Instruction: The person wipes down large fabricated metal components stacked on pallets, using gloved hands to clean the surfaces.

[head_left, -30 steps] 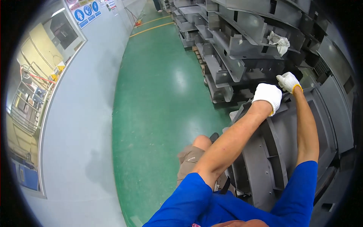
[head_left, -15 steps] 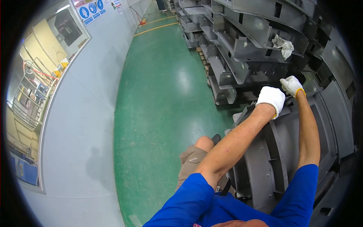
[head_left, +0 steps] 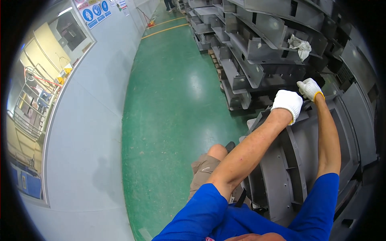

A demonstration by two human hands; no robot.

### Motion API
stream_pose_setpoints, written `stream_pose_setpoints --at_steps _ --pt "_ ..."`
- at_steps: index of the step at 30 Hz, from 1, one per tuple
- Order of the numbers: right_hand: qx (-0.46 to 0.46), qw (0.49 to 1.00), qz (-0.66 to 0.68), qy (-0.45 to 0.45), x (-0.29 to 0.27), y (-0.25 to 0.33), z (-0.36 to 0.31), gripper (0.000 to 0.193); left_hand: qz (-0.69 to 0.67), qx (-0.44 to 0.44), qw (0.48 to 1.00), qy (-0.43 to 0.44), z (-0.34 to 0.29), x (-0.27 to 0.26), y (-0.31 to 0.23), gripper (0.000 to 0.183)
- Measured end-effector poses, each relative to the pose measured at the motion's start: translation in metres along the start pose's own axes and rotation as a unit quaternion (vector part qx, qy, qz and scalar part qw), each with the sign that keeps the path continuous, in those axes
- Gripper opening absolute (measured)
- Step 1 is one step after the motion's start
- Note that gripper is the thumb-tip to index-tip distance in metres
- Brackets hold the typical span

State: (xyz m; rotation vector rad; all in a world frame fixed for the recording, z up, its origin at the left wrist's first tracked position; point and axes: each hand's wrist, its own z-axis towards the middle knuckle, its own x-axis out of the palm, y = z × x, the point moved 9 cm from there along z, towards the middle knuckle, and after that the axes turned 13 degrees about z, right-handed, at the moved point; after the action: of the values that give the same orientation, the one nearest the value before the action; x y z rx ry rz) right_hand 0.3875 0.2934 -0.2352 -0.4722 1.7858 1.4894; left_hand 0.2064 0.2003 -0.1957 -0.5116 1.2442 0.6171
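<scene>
My left hand point(head_left: 287, 105), in a white knit glove, is closed like a fist over the far end of a grey sheet-metal frame point(head_left: 275, 180). Its back faces me and hides whatever the fingers hold. Just beyond it to the right, my right hand point(head_left: 309, 89) wears a similar glove with a yellow cuff. Those fingers are curled in too, and I cannot make out anything in them. The two hands are close together, near the dark gap between this frame and the stacked grey metal parts point(head_left: 257, 50).
A crumpled white cloth point(head_left: 300, 47) lies on the stack, which rests partly on wooden pallets point(head_left: 215, 62). Green floor point(head_left: 173, 112) with yellow lines runs along the pale wall panel point(head_left: 86, 132) at left. Far ahead, another person's legs point(head_left: 169, 5) show. Grey panels point(head_left: 360, 120) lean at right.
The view has shifted very slightly. Both hands stay closed at nearly the same spot, and the distant person's legs have become a little more visible.
</scene>
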Motion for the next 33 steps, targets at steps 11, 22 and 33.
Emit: stream_pose_setpoints --at_steps 11,22,33 --pt "-0.006 1.0 0.005 -0.002 0.0014 0.0027 -0.0029 0.04 -0.009 -0.008 1.0 -0.011 0.0008 0.0006 0.0015 0.016" --pt "0.006 1.0 0.001 -0.005 0.0013 0.0036 -0.0037 0.039 -0.003 -0.008 1.0 -0.027 0.0007 -0.0015 0.0015 0.015" --pt "0.0 1.0 0.003 -0.007 0.0023 0.0053 -0.005 0.039 -0.004 -0.015 1.0 -0.001 0.0022 0.0058 0.0015 0.018"
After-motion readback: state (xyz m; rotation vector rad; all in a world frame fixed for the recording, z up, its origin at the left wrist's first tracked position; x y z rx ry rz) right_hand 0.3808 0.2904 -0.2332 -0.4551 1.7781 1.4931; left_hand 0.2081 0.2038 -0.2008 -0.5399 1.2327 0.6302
